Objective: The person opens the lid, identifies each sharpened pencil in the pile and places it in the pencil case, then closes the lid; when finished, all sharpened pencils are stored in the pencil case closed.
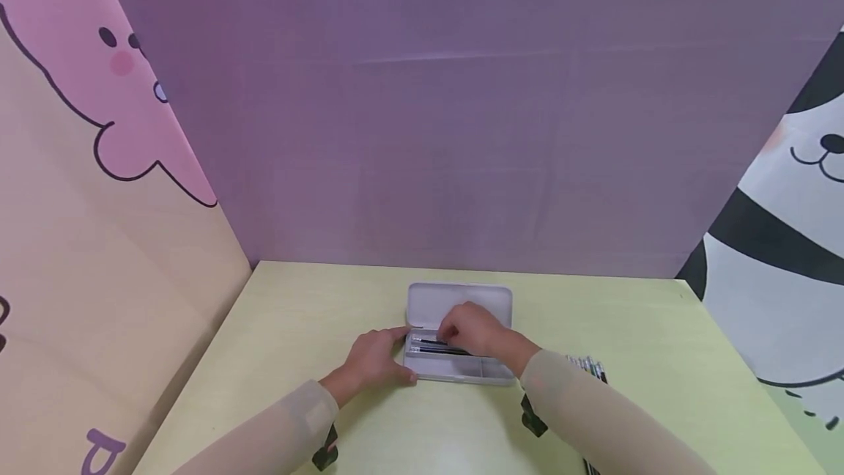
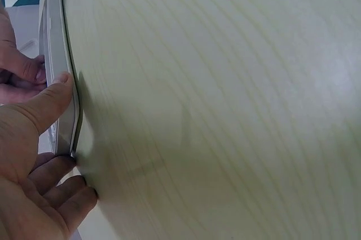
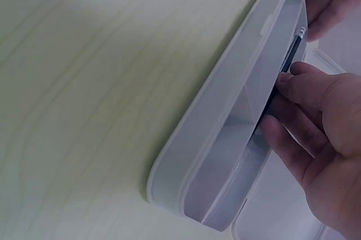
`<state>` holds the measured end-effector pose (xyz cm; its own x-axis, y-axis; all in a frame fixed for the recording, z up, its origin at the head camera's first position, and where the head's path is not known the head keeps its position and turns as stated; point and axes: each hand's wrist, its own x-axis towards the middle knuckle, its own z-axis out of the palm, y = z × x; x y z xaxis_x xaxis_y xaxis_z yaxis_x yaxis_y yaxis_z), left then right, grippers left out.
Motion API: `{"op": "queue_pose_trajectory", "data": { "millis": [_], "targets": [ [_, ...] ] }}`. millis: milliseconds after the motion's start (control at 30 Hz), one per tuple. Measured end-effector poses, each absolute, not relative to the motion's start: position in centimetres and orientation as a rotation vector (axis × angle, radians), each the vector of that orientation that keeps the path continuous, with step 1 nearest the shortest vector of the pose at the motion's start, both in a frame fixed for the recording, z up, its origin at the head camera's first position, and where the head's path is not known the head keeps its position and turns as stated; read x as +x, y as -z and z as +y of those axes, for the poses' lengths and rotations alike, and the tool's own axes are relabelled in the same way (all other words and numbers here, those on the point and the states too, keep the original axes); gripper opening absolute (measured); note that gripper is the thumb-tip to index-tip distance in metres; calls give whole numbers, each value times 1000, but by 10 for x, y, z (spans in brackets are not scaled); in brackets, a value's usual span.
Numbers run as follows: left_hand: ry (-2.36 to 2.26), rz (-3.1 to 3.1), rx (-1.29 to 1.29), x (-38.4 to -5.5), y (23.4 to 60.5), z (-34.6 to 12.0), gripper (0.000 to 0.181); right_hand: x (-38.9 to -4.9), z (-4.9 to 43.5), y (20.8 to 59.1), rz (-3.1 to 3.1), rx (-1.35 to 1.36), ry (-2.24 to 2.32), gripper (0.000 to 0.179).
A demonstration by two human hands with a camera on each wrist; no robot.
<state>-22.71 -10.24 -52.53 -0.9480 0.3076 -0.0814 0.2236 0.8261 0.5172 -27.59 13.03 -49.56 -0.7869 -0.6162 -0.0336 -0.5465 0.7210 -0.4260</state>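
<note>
The table [image 1: 316, 306] supports a pencil case [image 1: 443, 368], lid raised. Right of the case lies a pencil bundle [image 1: 586, 366], partly hidden. The left hand [image 1: 374, 359], thumb and fingers spread, braces the case's left end. The right hand [image 1: 476, 329] pinches a black pencil [image 3: 291, 56] inside the case; another black pencil [image 1: 453, 351] lies within.

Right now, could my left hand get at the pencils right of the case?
Probably not easily: your left hand is at the left end of the case, and your right sleeve crosses over those pencils.
</note>
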Motion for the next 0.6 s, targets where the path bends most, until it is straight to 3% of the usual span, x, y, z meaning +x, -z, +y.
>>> {"op": "queue_pose_trajectory", "data": {
  "millis": [600],
  "targets": [
    [-777,2850,465,-228,529,-104,92,-273,137,495,2694,-955,698,15]
  ]
}}
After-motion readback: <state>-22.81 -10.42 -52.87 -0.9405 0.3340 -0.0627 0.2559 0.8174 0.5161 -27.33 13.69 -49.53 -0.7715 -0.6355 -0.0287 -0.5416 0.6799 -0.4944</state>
